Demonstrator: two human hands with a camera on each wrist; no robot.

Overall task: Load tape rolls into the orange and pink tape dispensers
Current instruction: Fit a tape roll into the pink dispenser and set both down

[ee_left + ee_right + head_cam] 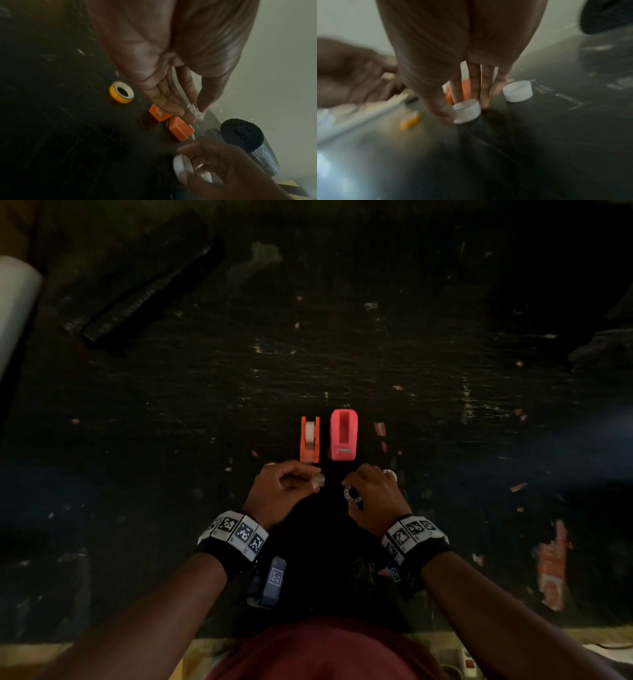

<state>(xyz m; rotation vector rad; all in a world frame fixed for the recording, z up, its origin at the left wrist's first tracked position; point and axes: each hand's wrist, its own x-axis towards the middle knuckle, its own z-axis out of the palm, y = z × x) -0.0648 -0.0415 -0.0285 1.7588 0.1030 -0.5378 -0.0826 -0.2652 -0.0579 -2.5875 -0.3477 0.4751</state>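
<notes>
Pink dispenser (344, 434) stands empty on the surface, orange dispenser (310, 440) just left of it already loaded. Just in front, left hand (279, 491) pinches a clear hub (318, 481); right hand (373, 496) fingers grip a white roll (352, 494), likely to join them before loading.

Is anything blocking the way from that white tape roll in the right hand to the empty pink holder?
Nothing visible. The white tape roll in the right hand sits just short of the pink dispenser, with bare table between; its slot looks empty.
</notes>
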